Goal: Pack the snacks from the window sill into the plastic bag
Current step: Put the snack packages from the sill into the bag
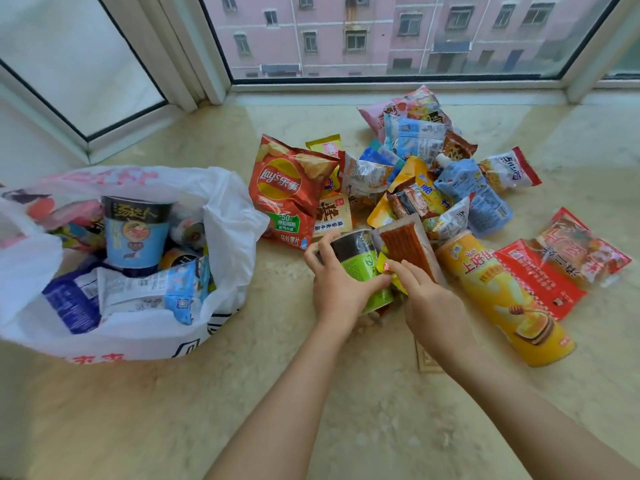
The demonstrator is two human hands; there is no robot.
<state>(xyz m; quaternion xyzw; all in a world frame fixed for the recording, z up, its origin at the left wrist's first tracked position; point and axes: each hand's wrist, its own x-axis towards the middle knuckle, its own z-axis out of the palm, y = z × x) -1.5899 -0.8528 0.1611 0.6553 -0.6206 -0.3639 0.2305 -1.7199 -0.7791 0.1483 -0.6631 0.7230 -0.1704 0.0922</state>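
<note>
A white plastic bag [221, 202] lies open at the left of the sill, holding a blue noodle cup [135, 233] and several packets. A heap of snacks [415, 174] is piled at the middle right. My left hand [337, 282] grips a green and black cup [360, 261] lying on its side at the near edge of the heap. My right hand [426, 299] pinches a small yellow packet [388, 268] right beside that cup. A clear pack of red strips [407, 247] leans against the cup.
A red Lay's chip bag [289, 192] lies between the plastic bag and the heap. A yellow chip tube [505, 296] and a red packet [540, 278] lie to the right. The marble sill [242, 393] ends at window frames behind and to the left.
</note>
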